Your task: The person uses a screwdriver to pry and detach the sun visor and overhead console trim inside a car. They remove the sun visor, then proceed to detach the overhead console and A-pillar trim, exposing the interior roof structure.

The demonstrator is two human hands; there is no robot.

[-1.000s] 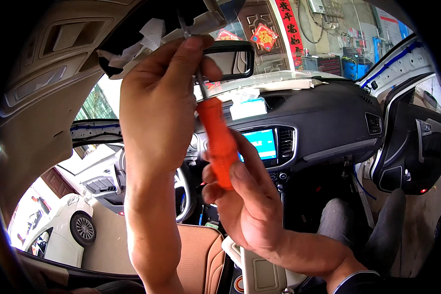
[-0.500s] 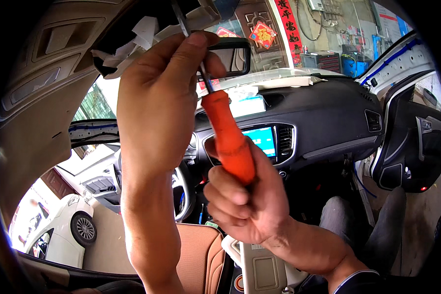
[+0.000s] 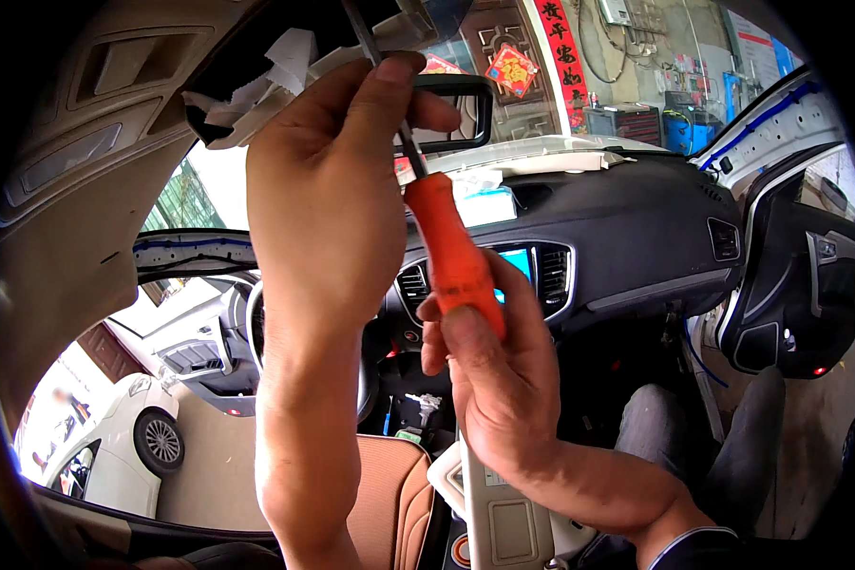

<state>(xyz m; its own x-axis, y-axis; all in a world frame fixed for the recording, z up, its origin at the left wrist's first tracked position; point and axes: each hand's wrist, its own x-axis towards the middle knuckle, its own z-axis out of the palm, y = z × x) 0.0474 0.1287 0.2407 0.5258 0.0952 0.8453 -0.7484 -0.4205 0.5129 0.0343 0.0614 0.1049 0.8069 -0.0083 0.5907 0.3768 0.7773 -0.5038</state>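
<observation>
My left hand [image 3: 323,209] is closed around the metal shaft of a screwdriver, up beside the rear-view mirror [image 3: 475,116]. The shaft rises to the mirror's mounting area in the headliner, where pale trim [image 3: 229,109] and a torn white piece [image 3: 291,59] hang by a dark opening; the tip's exact contact is unclear. My right hand [image 3: 503,380] grips the lower part of the orange screwdriver handle [image 3: 456,247], thumb lying on it, below my left hand.
Around me are the dashboard [image 3: 646,228] with a screen [image 3: 514,271] and white box [image 3: 489,205], tan seat [image 3: 389,494], centre console [image 3: 503,522] and open right door [image 3: 788,294]. A white car [image 3: 123,427] and a blurred person [image 3: 66,404] are outside on the left.
My left hand has shifted slightly right and up. My right hand's grip has changed, its thumb now extended along the handle, and the screwdriver has moved a little to the right.
</observation>
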